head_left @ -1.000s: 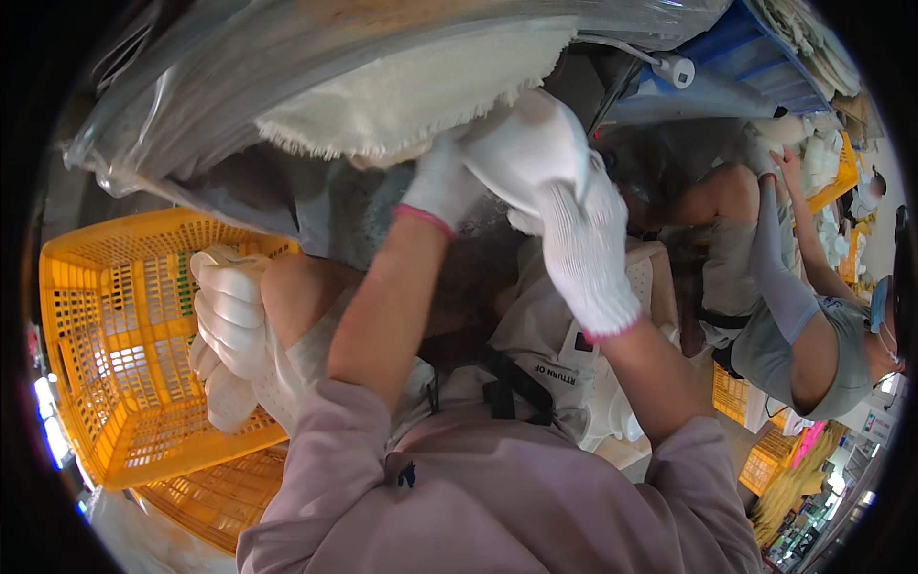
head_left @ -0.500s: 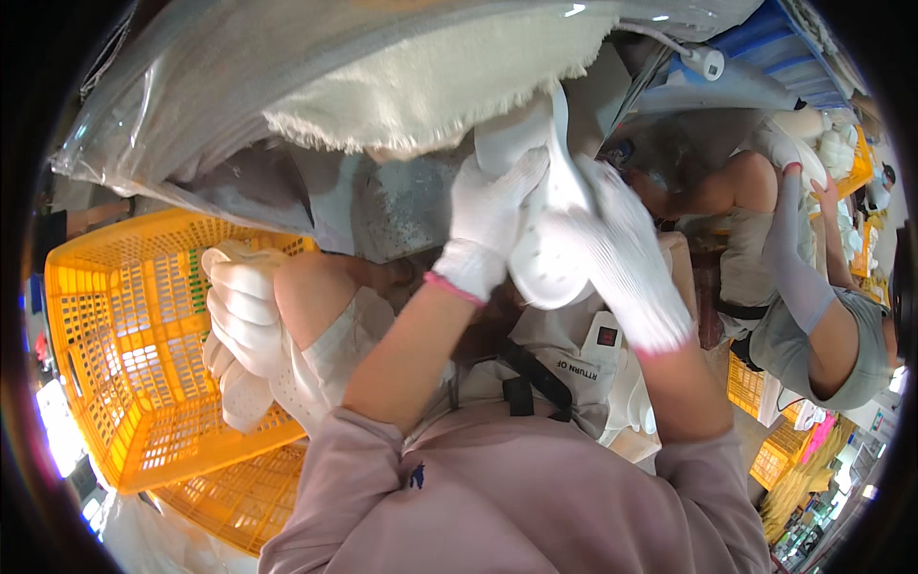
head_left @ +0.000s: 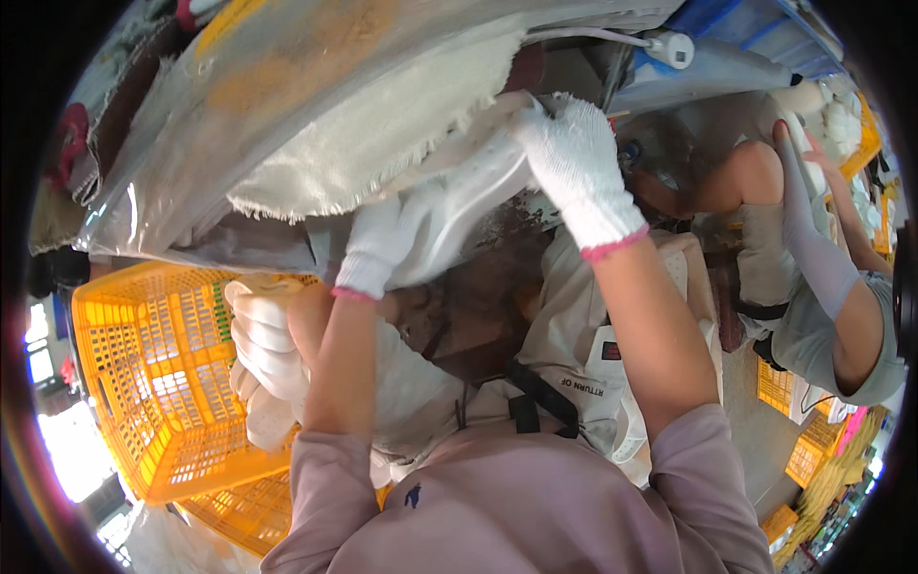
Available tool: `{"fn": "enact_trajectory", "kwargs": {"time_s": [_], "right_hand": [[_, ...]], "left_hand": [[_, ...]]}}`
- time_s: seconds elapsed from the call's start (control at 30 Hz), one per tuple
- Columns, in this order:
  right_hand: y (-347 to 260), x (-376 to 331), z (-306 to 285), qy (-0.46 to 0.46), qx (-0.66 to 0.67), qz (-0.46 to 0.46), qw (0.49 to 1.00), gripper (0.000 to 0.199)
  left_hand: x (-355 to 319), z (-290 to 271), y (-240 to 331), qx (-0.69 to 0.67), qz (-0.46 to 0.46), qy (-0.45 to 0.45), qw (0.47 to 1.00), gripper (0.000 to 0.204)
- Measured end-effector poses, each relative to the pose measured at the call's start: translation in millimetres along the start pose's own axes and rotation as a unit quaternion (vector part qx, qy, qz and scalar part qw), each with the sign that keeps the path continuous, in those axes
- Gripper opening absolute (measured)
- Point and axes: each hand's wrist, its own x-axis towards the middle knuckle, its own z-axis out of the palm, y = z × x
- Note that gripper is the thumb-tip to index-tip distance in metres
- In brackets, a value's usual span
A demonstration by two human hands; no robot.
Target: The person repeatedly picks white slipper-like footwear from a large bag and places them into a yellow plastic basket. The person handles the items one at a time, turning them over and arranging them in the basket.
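A white foam clog (head_left: 467, 203) with small holes lies slantwise between my two gloved hands, somewhat blurred by motion. My left hand (head_left: 377, 239) is closed around its lower left end. At the upper right end, my right hand (head_left: 574, 153) grips it with the fingers wrapped over. Just above, a frayed cream cloth pad (head_left: 382, 143) lies on the plastic-covered bench edge (head_left: 158, 206). The clog's upper edge is close to the cloth fringe, and I cannot tell whether they touch.
Several white clogs (head_left: 263, 335) are stacked at a yellow crate (head_left: 143, 383) on the left. A white cable with a square-ended plug (head_left: 669, 50) lies at the upper right. A co-worker's sleeved arm (head_left: 808, 220) reaches toward a white item on the right. Yellow crates stand beyond.
The clog has swung from nearly upright to a slant and come up toward the cloth. My left hand has moved left and down, my right hand up and slightly left.
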Motion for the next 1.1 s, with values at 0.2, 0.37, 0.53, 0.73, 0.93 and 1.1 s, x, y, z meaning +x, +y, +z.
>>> {"fn": "enact_trajectory", "kwargs": {"time_s": [0.2, 0.37, 0.53, 0.73, 0.93, 1.1], "right_hand": [[-48.0, -35.5, -9.7, -0.072, -0.181, -0.207, 0.959, 0.048], [-56.0, -120.3, -43.4, -0.1, -0.41, -0.34, 0.84, 0.054], [-44.7, -150.8, -8.0, -0.208, -0.358, -0.322, 0.852, 0.052], [-68.8, -130.6, 54.8, -0.068, -0.273, -0.37, 0.886, 0.042], [-62.0, -128.1, 49.6, -0.045, -0.21, -0.348, 0.913, 0.02], [-73.3, -106.2, 69.0, -0.032, -0.25, -0.28, 0.926, 0.027]], "left_hand": [[-20.3, 60.2, 35.4, -0.154, 0.046, -0.028, 0.987, 0.044], [19.2, 75.7, 7.4, -0.543, -0.08, -0.119, 0.827, 0.038], [-38.5, 57.6, -25.4, -0.778, -0.095, -0.15, 0.602, 0.064], [7.8, 46.8, -34.9, -0.734, 0.062, -0.009, 0.676, 0.056], [22.0, 62.3, -54.2, -0.735, -0.119, 0.002, 0.668, 0.051], [-3.4, 81.0, -61.7, -0.336, 0.125, 0.149, 0.922, 0.06]]}}
